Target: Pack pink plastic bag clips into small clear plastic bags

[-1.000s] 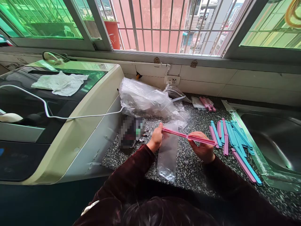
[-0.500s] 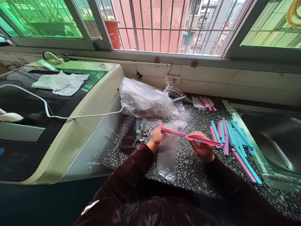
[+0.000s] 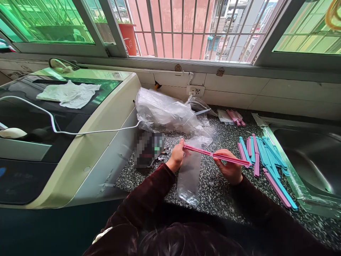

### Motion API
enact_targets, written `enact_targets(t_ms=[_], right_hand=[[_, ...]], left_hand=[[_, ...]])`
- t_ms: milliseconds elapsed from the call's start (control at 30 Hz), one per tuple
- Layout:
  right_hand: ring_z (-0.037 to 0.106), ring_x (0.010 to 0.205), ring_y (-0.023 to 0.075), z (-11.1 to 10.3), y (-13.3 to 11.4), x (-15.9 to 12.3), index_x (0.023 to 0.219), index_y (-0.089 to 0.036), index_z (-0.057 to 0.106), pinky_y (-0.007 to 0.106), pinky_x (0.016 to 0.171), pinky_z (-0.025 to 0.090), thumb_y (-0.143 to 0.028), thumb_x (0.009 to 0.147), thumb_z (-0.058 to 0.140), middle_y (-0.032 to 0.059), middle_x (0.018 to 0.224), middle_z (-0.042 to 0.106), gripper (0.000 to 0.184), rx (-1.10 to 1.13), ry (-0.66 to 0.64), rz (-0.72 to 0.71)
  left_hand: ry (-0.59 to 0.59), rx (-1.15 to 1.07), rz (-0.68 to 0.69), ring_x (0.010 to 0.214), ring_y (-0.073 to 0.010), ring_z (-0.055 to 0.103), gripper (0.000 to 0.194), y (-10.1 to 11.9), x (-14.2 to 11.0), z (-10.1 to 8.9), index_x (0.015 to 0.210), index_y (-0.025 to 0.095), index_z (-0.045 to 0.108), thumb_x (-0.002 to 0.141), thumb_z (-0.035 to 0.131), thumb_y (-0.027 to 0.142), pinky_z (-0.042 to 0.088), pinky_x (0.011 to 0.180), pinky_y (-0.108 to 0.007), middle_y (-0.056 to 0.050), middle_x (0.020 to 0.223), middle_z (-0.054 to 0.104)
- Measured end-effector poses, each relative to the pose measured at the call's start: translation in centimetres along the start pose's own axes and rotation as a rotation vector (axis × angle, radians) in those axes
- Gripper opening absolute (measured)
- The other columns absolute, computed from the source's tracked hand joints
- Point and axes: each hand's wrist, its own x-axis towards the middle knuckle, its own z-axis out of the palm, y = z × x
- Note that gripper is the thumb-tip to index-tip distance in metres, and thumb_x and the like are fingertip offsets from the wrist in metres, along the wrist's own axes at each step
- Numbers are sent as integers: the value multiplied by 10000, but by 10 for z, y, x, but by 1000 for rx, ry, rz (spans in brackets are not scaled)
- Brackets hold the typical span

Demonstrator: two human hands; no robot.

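Note:
A pink bag sealing clip (image 3: 198, 149), unfolded into one long strip, stretches between my hands above the counter. My left hand (image 3: 177, 155) pinches its left end. Around the right half my right hand (image 3: 228, 168) is closed, with the thumb below and fingers behind. Beneath the strip, nearer my left hand, is a clear plastic bag (image 3: 188, 177); whether the left fingers touch it I cannot tell. Right of my right hand lie several more sealing clips, pink (image 3: 256, 164) and blue (image 3: 270, 158), in a loose pile.
Crumpled clear plastic packaging (image 3: 165, 110) lies against the wall. Left of my hands is a blurred dark object (image 3: 149, 150), beside a washing machine (image 3: 106, 142). A packet of small pink clips (image 3: 234, 116) sits at the back. A metal sink (image 3: 314, 153) borders the right side.

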Motion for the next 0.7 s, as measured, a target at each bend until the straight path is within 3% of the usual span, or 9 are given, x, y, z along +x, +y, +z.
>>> enact_targets(t_ms=[200, 467, 700], right_hand=[[593, 722, 172, 1, 2, -1, 861, -198, 596, 332, 658, 507, -111, 758, 608, 35, 771, 615, 135, -25, 0, -16], [584, 748, 168, 2, 4, -1, 888, -193, 589, 325, 673, 508, -114, 748, 632, 39, 792, 604, 166, 14, -41, -26], [582, 713, 155, 5, 3, -1, 893, -202, 591, 300, 625, 510, -160, 753, 647, 31, 774, 600, 157, -20, -77, 20]], left_hand=[[-4, -31, -129, 378, -112, 420, 470, 9, -4, 1, 485, 199, 469, 876, 346, 430, 342, 423, -251, 5, 388, 451], [9, -17, -57, 385, -130, 410, 492, 14, -7, 3, 425, 218, 496, 851, 384, 436, 325, 422, -275, -24, 381, 467], [-59, 41, -25, 417, -145, 433, 562, 6, -6, 2, 435, 197, 585, 866, 336, 457, 340, 461, -294, -64, 413, 515]])
